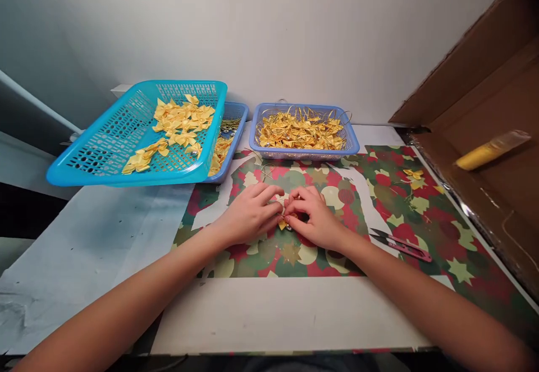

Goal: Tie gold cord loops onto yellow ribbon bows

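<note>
Over the patterned sheet (pixel 290 254), my left hand (pixel 255 212) and my right hand (pixel 314 217) meet fingertip to fingertip. Between them is a small yellow ribbon bow (pixel 282 225), with a tiny silver bell (pixel 288 227) at its side. Both hands have their fingers pinched together at the bow, and most of it is hidden behind them. A thin gold cord (pixel 266 174) shows just beyond my left fingers. Pink-handled thread snips (pixel 402 245) lie to the right of my right forearm.
A turquoise basket (pixel 105 178) of yellow bows rests tilted at the left, over a blue basket (pixel 236 147). Another blue basket (pixel 303 154) at the back holds corded bows. Loose bows (pixel 415 178) lie at the right, beside a cardboard wall (pixel 475 91) with a yellow-filled tube (pixel 490 151).
</note>
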A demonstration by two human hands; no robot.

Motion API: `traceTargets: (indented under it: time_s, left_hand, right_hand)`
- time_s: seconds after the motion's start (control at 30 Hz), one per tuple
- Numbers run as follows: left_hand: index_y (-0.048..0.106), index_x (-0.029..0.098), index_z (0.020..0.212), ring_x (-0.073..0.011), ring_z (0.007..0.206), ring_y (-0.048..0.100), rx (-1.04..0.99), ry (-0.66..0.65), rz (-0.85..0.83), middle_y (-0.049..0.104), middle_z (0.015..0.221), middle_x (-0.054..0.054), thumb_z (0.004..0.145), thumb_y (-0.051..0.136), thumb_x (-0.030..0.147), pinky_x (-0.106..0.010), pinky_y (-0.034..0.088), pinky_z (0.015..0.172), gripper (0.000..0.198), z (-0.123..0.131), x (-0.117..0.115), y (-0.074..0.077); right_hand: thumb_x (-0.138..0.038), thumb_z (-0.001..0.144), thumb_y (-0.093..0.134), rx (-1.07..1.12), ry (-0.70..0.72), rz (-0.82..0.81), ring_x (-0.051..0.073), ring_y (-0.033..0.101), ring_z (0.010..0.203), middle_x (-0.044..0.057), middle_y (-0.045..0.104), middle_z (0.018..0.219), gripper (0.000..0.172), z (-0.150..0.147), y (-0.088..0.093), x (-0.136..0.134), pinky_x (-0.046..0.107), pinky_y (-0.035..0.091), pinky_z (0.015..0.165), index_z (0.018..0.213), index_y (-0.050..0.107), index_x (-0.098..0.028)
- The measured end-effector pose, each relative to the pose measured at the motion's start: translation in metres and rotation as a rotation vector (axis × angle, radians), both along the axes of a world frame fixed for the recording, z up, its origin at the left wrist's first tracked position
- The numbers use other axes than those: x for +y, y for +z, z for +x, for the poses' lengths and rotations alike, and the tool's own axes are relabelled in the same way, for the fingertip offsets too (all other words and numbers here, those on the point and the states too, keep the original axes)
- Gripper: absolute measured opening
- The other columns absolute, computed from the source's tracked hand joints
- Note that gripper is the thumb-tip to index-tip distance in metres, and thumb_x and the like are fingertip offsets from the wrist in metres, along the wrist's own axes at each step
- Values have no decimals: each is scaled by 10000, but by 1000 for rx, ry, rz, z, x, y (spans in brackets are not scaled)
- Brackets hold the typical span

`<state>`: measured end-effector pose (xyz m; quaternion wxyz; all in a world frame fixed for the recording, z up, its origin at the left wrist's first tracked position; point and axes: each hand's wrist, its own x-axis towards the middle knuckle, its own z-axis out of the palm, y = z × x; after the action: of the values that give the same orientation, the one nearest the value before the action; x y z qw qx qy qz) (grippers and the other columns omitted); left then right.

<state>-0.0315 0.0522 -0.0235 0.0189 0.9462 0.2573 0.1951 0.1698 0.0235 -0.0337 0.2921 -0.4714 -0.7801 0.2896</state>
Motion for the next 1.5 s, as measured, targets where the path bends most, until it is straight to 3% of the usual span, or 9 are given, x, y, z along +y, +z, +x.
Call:
traceTargets:
  time_s: [0.17, 0.3, 0.7, 0.97, 1.07, 1.2, 1.3, 1.4, 1.5]
  left_hand:
    - [572, 219, 650, -181, 670, 436, -55, 24, -31, 578, 737, -42, 870, 496, 196, -326, 361, 647, 234, 5, 1, -9]
    - [503, 205, 559, -176, 618, 379, -105, -19, -77, 513, 608, -24, 846, 504, 157, -328, 288, 577, 290, 7, 2, -10]
    - [444, 173, 554, -156, 619, 333, -106, 5, -69, 462, 590, -8, 878, 483, 121, -307, 244, 572, 330, 2, 1, -8]
    - [441, 175, 539, -154, 610, 343, -88, -6, -26, 450, 574, -2, 884, 490, 125, -311, 242, 567, 352, 1, -1, -5]
    - [447, 176, 542, -158, 609, 336, -78, 4, 0, 456, 571, -6, 883, 493, 132, -308, 245, 568, 347, 0, 0, -4]
    - [460, 179, 565, -164, 624, 341, -72, 24, -25, 478, 598, -12, 893, 487, 151, -306, 254, 580, 329, -4, 1, -2]
    - [468, 181, 581, -169, 642, 358, -81, 55, -63, 492, 621, -17, 904, 486, 186, -309, 262, 591, 324, -6, 0, -1]
    - [471, 183, 588, -168, 638, 359, -98, 95, -92, 492, 629, -19, 906, 482, 198, -311, 261, 588, 318, -7, -1, -1]
    - [471, 185, 588, -168, 633, 356, -113, 124, -100, 491, 629, -19, 900, 484, 193, -313, 260, 582, 312, -7, -1, -2]
  right_hand:
    - [-163, 797, 613, -32, -46, 43, 214, 482, 932, 31, 604, 936, 107, -2, -3, -4, 393, 371, 849, 722, 645, -234]
    - [-135, 741, 609, -44, -77, 67, 214, 485, 904, 28, 599, 898, 113, -5, -5, -5, 378, 356, 811, 669, 598, -222]
    - [-90, 706, 566, -85, -79, 56, 190, 461, 891, 11, 585, 862, 134, -5, 0, -7, 343, 318, 807, 634, 502, -184]
    - [-99, 731, 566, -108, -84, 74, 197, 480, 902, 19, 600, 872, 118, -7, 0, -9, 357, 348, 827, 660, 562, -193]
    - [-148, 794, 581, -125, -80, 84, 219, 503, 985, 32, 616, 995, 97, -2, 8, -10, 388, 364, 885, 787, 639, -225]
    - [-283, 854, 608, -232, -166, 149, 253, 506, 1095, 79, 575, 1157, 309, 52, 27, -28, 407, 398, 926, 1161, 581, -256]
    - [-473, 848, 611, -522, -335, 169, 300, 535, 1040, 107, 595, 1084, 344, 126, 30, -58, 436, 413, 877, 1091, 578, -232]
    - [-696, 775, 558, -754, -372, 88, 346, 565, 958, 130, 615, 1017, 549, 190, 20, -91, 472, 419, 805, 1028, 581, -210]
    - [-654, 837, 505, -732, -360, 8, 305, 594, 864, 108, 630, 917, 457, 217, 5, -112, 435, 447, 745, 936, 570, -213]
